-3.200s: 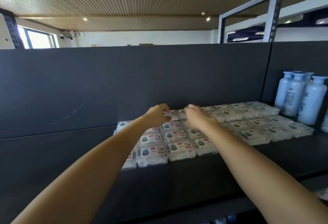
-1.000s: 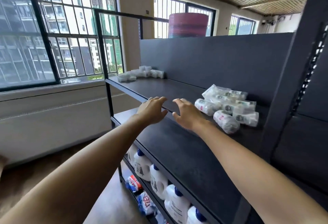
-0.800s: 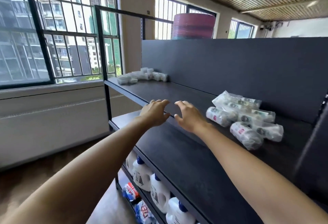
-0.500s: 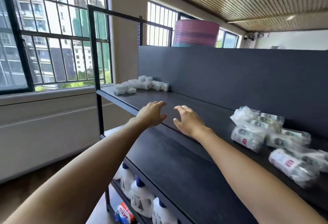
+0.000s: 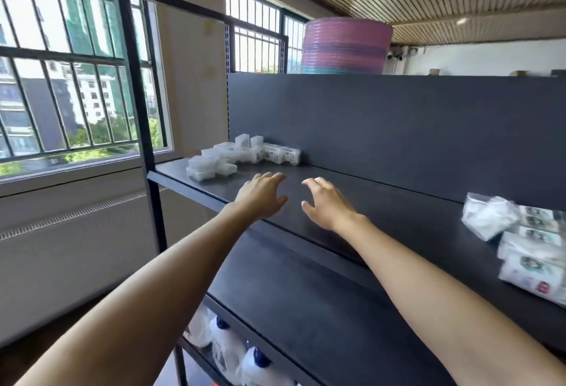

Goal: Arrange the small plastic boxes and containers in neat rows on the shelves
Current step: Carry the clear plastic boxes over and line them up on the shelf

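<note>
Step in hand: reaching for the loose cluster of small clear plastic boxes (image 5: 242, 156) at the far left end of the dark grey shelf (image 5: 382, 202). Left hand (image 5: 260, 195) and right hand (image 5: 327, 205) hover short of it, fingers spread, holding nothing. Next move: extend further, grip boxes, align rows.

Clear plastic packets with printed labels (image 5: 526, 251) cut off by right edge; print blurred, unreadable. White jugs with blue caps (image 5: 232, 352) on bottom tier largely hidden behind dark middle shelf (image 5: 306, 309), cropped at lower edge. Small clear plastic boxes (image 5: 242, 156) at far end too small for label detail. Both forearms cropped at bottom edge.
</note>
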Tool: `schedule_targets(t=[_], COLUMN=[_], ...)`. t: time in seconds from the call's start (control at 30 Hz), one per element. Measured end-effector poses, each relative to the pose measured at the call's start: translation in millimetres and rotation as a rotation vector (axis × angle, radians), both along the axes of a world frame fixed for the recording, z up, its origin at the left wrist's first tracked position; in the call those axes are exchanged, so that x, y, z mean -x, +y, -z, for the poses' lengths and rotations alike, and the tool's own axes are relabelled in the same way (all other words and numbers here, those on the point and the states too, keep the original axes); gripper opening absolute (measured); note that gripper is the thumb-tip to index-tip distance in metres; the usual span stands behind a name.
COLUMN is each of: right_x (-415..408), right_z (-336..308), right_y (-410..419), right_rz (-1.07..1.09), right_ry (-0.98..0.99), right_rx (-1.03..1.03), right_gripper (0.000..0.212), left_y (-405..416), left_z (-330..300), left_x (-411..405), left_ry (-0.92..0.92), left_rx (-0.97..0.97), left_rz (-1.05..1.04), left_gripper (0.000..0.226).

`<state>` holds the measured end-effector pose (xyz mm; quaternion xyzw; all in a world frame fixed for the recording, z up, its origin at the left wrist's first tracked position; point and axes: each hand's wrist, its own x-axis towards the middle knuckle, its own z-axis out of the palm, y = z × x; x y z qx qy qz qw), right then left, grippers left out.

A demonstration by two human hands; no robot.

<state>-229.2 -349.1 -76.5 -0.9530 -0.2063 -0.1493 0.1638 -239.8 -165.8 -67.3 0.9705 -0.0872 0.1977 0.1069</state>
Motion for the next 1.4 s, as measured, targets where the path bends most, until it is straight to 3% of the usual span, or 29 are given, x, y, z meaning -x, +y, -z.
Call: schedule_targets(t=[0.13,0.63,0.77,0.97,1.13,1.4], right_x=[-38.8,-250.6,-290.7,-312.2,-312.5,-312.2], right_z=[-1.7,-5.5,2.8,19.9,23.2,28.1], right_y=[15.0,68.6,72.2,79.9,80.6,78.1], right_rz=[0.020,0.129,0.189,0.269,0.276,0.188], right_ry=[-0.009,-0.169,-0.256,-0.392,-0.494,-0.389], right_rx=[0.011,0.138,0.187,0.265,0.158,0.077], right_gripper=[0.051,0.047,0.044,0.048,0.032,0.026], left_y=[13.1,62.0,60.6,58.0,58.2,67.5], left_z=[7.4,5.3,12.5,30.7,35.6,31.2], left_x=[-46.9,-250.3,-290.9,-323.8,-331.1,-329.4], left_ry=[0.007,-0.047,-0.100,-0.174,-0.260,-0.310], left_rx=[0.117,0.056,0.039,-0.058,-0.083,-0.117], left_rz=[0.030,0.090,0.091,0.057,0.048,0.015], left_gripper=[0.059,0.043,0.056,0.057,0.052,0.051])
